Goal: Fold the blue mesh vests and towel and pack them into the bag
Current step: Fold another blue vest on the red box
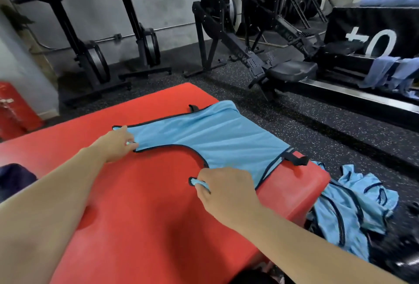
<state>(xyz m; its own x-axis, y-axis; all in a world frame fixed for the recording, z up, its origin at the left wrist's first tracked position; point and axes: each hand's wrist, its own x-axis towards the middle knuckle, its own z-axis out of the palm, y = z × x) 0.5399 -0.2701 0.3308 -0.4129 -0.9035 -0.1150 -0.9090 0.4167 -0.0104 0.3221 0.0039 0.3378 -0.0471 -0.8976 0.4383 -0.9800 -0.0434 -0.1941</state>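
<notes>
vest (217, 138): thin blue mesh cloth, matt, dark binding at the edges
mat (140, 211): red, smooth, faint sheen, vinyl-like
floor (317, 125): black speckled rubber, rough
rower (283, 70): black metal, matt

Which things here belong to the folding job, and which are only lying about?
Job: blue vest on the red mat, held by left hand and right hand; pile of vests on the floor.
Lying about: rowing machines, exercise bikes, black box.

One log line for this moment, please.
left hand: pinches blue vest shoulder strap | right hand: pinches other strap | blue vest: spread on red mat | vest pile: unfolded on floor right of mat
</notes>
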